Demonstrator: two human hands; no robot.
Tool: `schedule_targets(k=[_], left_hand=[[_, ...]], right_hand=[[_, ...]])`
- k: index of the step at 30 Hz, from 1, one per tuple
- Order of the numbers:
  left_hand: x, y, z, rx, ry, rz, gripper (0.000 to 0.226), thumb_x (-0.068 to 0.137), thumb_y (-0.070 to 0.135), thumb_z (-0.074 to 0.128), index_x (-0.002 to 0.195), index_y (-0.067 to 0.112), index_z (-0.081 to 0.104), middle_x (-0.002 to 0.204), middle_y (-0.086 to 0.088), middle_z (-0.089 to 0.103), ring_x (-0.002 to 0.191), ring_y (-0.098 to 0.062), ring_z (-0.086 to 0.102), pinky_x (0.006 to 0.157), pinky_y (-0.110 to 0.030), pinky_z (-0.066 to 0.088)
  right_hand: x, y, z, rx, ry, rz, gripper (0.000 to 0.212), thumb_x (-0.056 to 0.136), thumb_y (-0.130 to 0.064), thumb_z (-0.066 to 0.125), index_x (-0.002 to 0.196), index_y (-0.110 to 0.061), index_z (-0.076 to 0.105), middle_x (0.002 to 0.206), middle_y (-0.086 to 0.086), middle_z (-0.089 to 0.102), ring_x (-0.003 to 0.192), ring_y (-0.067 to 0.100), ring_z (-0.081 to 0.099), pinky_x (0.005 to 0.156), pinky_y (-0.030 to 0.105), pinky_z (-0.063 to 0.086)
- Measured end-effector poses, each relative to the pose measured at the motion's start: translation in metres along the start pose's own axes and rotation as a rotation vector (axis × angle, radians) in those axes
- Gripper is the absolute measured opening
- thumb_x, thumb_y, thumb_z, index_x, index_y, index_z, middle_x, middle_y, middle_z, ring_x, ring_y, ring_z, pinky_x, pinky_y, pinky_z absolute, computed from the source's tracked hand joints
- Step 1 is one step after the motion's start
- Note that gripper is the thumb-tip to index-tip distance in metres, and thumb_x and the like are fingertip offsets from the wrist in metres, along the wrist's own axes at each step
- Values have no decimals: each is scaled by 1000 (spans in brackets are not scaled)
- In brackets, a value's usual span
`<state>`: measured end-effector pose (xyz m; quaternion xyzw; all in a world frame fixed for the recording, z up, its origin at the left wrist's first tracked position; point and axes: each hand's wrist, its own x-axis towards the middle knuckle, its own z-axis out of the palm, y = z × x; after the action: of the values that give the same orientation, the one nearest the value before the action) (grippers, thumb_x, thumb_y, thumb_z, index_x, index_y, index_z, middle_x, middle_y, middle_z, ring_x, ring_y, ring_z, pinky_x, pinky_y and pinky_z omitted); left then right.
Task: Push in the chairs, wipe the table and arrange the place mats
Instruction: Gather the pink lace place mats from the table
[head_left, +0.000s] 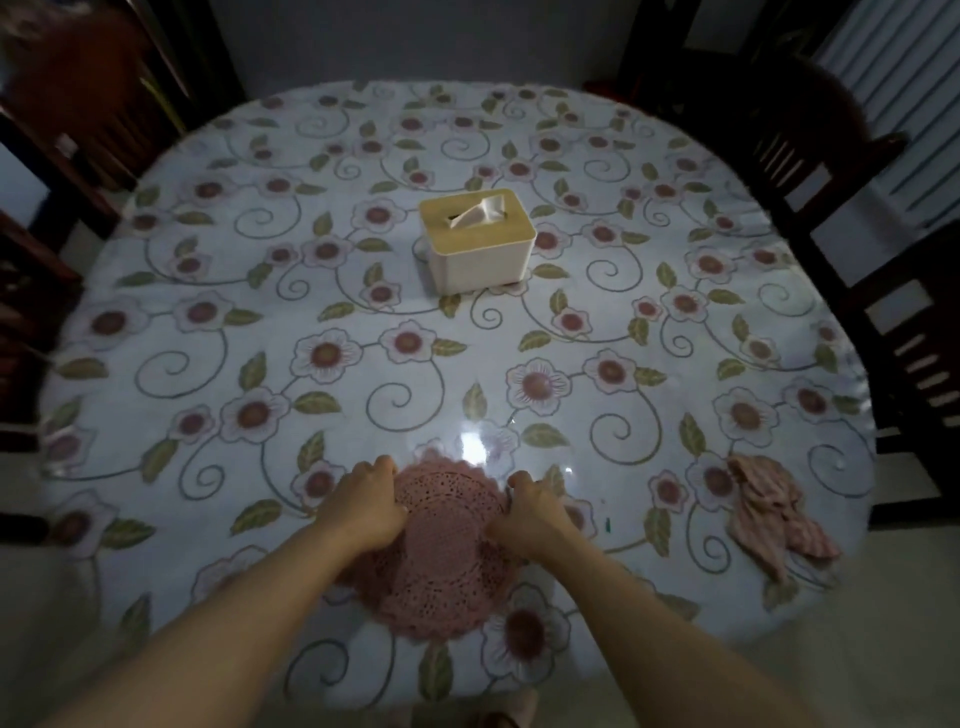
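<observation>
While it lies flat (near edge), curled fingers (387, 470) pinch the place mat's (447, 551) sides.

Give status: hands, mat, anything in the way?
Left hand and right hand grip opposite edges of the pink place mat, flat at the near table edge. Crumpled cloth lies to the right, apart. Tissue box mid-table, clear.

Worn at head height, looking forward and steeply down, close over the left hand (371, 501) and right hand (530, 512); beyond them, the round floral-clothed table (208, 291), wide-angle, edges bowed.
</observation>
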<state>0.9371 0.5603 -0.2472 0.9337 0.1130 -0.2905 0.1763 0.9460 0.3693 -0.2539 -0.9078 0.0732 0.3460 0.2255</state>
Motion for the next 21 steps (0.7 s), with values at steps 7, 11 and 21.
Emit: schedule_targets(k=[7,11,21], left_hand=[[-1,-13,18,-32,8,-130,51,84,29,57,126,8,37,129,-19,42,115,-36,49,85,-40,45],[-1,-21,23,-82,-8,-151,56,82,29,60,126,5,35,131,-20,40,113,-36,50,84,-41,46],[-10,-33,31,-194,-13,-147,74,77,24,66,135,4,24,135,-20,37,122,-36,43,94,-42,44]], right_hand=[[8,-8,19,104,25,181,73,74,-22,71,131,-1,32,124,17,48,110,30,52,71,28,44],[9,-9,27,179,3,256,73,70,-21,76,128,1,38,116,14,57,102,27,58,55,26,45],[-17,-15,51,228,158,285,52,79,-8,61,123,-3,33,104,11,53,91,25,54,75,33,50]])
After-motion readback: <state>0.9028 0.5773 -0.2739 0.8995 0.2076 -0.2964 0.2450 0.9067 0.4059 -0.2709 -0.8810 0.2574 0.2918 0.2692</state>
